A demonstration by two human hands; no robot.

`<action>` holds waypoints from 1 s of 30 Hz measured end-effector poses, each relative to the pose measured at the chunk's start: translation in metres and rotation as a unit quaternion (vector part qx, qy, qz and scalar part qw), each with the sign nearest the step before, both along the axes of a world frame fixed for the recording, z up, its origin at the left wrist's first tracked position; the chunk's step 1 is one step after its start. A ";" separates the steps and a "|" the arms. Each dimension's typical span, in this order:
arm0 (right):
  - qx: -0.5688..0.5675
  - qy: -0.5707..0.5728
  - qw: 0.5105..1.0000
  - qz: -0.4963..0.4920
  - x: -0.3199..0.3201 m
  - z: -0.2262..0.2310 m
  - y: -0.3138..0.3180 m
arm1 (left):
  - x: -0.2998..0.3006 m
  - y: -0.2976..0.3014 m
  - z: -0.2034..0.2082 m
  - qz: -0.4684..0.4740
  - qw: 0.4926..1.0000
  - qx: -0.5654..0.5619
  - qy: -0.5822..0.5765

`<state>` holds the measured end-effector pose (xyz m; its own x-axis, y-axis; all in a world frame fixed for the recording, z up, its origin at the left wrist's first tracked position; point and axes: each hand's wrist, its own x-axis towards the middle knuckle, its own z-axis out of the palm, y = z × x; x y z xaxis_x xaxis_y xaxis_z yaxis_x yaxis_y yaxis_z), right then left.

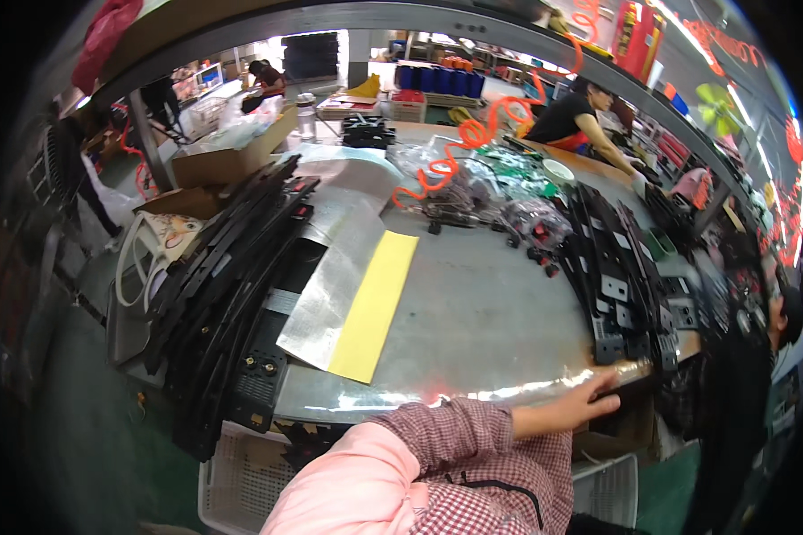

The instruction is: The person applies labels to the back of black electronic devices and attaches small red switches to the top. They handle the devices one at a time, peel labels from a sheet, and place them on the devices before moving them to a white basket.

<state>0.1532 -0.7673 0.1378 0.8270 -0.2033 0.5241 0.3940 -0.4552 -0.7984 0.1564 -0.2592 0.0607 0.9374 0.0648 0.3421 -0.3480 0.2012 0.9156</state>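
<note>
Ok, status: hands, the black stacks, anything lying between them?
Left hand by bench front edge, nothing seen held; right hand out of view. Left stack, right stack on bench. Silver sheet, yellow strip between.

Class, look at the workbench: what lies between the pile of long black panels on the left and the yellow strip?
In the head view, a shiny silver sheet lies between the black panels and the yellow strip.
</note>
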 end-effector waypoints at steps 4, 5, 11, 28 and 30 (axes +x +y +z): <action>0.493 0.283 0.798 0.199 0.038 -0.023 0.218 | -0.020 0.030 -0.018 0.039 0.976 -0.208 -0.050; 0.489 0.347 0.764 0.239 0.029 -0.014 0.249 | -0.027 0.027 0.000 0.036 0.943 -0.329 0.015; 0.475 0.505 0.677 0.247 0.039 -0.064 0.365 | -0.048 0.060 -0.030 0.248 0.876 -0.410 0.057; -0.023 0.735 0.334 0.590 -0.007 -0.072 0.400 | -0.112 0.142 -0.055 0.472 0.807 -0.347 0.068; -0.199 0.643 0.400 0.623 -0.003 -0.035 0.407 | -0.120 0.150 -0.058 0.474 0.811 -0.334 0.082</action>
<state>0.1501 -0.3606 0.1032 -0.2046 0.6734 -0.7104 -0.1060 -0.7367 -0.6678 0.0363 -0.1090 0.0029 0.3881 0.9019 -0.1897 -0.5216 0.3847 0.7615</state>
